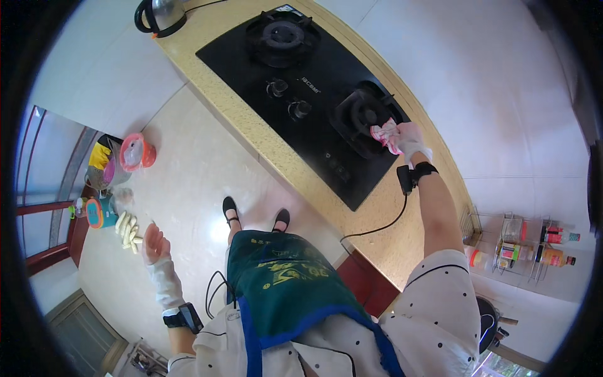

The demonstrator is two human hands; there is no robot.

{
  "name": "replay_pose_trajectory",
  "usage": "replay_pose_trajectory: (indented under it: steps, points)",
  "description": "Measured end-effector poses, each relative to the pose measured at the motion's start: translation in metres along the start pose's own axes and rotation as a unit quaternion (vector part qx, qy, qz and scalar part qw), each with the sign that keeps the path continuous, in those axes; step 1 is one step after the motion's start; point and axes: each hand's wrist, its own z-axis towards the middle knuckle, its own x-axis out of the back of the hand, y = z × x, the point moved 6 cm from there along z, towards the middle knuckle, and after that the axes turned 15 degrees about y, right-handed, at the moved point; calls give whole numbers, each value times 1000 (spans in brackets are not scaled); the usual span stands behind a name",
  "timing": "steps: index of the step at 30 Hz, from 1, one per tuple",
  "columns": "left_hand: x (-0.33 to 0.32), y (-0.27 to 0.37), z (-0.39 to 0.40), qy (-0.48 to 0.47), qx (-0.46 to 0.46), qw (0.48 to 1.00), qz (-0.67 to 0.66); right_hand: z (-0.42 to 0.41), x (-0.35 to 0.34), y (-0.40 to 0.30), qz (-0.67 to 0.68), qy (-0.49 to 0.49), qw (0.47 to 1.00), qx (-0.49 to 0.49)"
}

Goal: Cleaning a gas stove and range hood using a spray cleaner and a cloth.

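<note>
My right hand, in a thin translucent glove, grips a crumpled pink-and-white cloth. The cloth touches the edge of the near burner's pan support on the black glass gas hob. Two control knobs sit between this burner and the far burner. My left hand, also in a thin glove, is held out over the floor at the left, fingers slightly curled, with nothing in it.
The hob is set in a speckled beige countertop. An electric kettle stands at its far end. A red bin and a teal container are on the floor. A wire rack of jars and bottles is at the right.
</note>
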Motion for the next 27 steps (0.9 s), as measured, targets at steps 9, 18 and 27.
replay_pose_trajectory:
  steps: [9, 18, 27]
  points:
    - [10, -8, 4, -15, 14, 1000, -1, -28, 176, -109, -89, -47, 981, 165]
    - [-6, -21, 29, -71, 17, 996, -55, 2, 221, -87, -127, 103, 971, 176]
    - [-16, -5, 62, -97, 13, 994, -51, -78, 256, 48, -56, 11, 998, 17]
